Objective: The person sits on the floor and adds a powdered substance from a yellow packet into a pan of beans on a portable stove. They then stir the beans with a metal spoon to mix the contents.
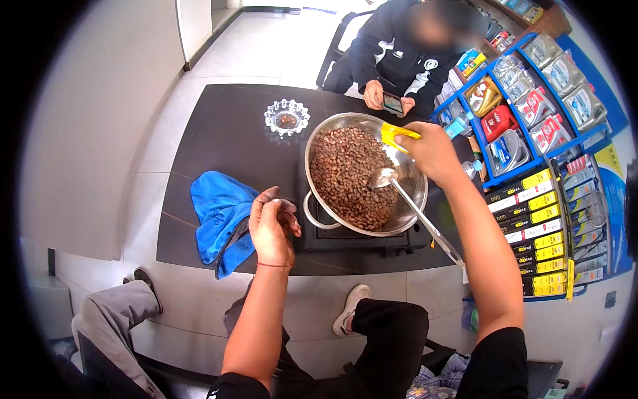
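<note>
A wide steel pan [315, 220] with a loop handle holds a heap of small brown beans or nuts [349, 173]. My right hand [432, 151] is closed on a small yellow object [397, 136] above the pan's far right side; its exact kind is unclear. A metal spoon [425, 219] leans in the pan, its bowl on the beans and its handle running out over the near right rim. My left hand [272, 229] hovers between the pan and a blue cloth [222, 213], fingers loosely bent and apart, with nothing visible in it.
The pan sits on a black stove [365, 243] on a dark table [189, 156]. A glass ashtray [286, 118] stands behind the cloth. Across the table a person [399, 56] holds a phone [392, 104]. Blue shelves [495, 174] with containers rise at the right; another person's leg [116, 319] is at lower left.
</note>
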`<action>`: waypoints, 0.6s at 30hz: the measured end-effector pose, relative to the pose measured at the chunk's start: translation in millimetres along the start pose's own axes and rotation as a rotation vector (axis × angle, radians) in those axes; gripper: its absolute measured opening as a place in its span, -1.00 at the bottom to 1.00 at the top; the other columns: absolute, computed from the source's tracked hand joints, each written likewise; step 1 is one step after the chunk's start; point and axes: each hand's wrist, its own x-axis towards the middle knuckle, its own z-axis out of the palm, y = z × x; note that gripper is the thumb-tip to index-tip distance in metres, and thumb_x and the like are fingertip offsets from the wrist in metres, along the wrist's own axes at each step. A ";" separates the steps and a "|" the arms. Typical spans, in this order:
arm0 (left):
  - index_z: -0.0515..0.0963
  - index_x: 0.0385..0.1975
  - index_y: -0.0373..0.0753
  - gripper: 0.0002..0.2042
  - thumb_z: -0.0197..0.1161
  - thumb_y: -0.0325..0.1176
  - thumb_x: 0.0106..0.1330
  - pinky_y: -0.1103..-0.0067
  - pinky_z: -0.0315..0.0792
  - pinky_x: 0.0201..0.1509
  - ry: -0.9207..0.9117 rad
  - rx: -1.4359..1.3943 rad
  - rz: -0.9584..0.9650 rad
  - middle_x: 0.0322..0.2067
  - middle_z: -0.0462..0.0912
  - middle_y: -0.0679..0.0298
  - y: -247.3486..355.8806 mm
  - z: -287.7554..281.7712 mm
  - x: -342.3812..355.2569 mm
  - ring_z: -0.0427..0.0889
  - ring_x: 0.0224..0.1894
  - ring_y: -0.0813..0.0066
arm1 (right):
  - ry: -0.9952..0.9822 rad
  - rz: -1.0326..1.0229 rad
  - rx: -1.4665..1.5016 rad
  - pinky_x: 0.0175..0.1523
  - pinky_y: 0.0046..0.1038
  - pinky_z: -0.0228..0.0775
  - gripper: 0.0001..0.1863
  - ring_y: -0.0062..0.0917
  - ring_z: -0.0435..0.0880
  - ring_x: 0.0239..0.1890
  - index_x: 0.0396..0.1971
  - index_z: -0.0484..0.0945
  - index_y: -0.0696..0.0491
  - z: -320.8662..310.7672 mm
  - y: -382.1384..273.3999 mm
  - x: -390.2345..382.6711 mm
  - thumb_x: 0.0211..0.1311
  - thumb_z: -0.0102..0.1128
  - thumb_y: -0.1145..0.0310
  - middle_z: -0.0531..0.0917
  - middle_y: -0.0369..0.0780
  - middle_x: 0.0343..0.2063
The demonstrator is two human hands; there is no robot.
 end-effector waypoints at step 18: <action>0.40 0.07 -0.32 -0.71 0.03 -0.39 0.41 0.61 0.39 -0.65 0.022 -0.063 0.001 -0.47 0.59 0.21 6.3 -4.7 -1.0 0.46 -0.66 0.55 | -0.131 -0.049 0.006 -0.10 -0.27 0.49 -0.61 -0.15 0.72 -0.27 -0.14 0.70 0.19 36.4 -52.7 -13.0 0.23 0.35 0.15 0.71 0.04 -0.36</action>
